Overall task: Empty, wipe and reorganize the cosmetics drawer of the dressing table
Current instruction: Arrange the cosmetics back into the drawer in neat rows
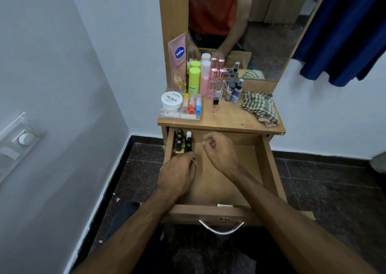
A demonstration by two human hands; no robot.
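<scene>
Left hand fingers curled down at nail polish bottles in drawer back-left corner; grip hidden, cannot tell. Right hand fingers loosely curled, holding nothing, above bare drawer floor. On surface beyond: lotion tube, checked cloth, white jar, pink bottles.

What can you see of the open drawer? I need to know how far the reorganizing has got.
The drawer is light brown wood-look board, pulled fully out below the tabletop, with a curved metal handle and a keyhole on its front. Its floor is mostly bare. Small dark-capped bottles stand clustered in the back left corner. The left hand rests by them; the right hand hovers, loosely curled, mid-drawer. A small pale item lies against the front wall.
</scene>
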